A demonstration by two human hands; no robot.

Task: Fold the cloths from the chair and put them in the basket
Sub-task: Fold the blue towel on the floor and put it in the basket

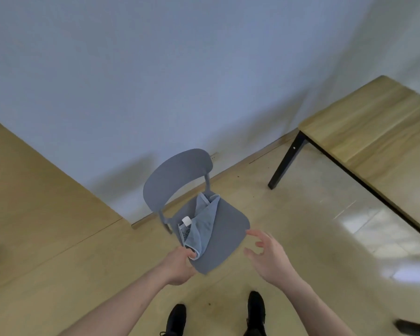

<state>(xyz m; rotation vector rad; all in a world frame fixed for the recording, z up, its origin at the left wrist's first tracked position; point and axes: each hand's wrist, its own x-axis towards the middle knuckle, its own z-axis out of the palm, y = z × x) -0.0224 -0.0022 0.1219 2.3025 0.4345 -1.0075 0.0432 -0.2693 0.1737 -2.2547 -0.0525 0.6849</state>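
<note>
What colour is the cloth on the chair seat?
Light blue cloth, with a striped black-and-white edge, seen in the head view.

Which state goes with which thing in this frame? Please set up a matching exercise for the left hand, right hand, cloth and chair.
Things:
1. left hand
2. right hand
3. cloth
4. chair

States:
A. grey, standing on the floor near the wall
B. light blue, bunched on the seat
C. fingers spread, holding nothing, beside the seat's front edge
D. pinching the near corner of the cloth

Pairs: 1-D, 2-C, 3-B, 4-A
</note>
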